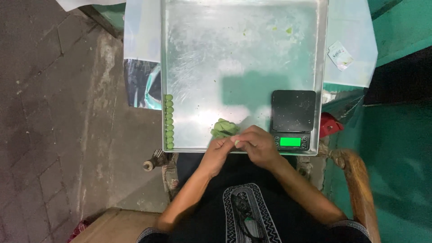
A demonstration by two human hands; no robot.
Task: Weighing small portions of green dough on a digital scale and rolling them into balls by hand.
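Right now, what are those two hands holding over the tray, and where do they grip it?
A small pale green bit, pinched between the fingertips of the left hand and right hand. Which part they grip is too small to tell.

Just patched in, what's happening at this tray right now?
A seated person has both hands together at the near edge of a large shiny metal tray. The left hand and right hand pinch a small pale bit of dough between the fingertips. A lump of green dough lies on the tray just beyond them. A row of small green balls lines the tray's left edge, and a black digital scale with a lit green display sits at the right.
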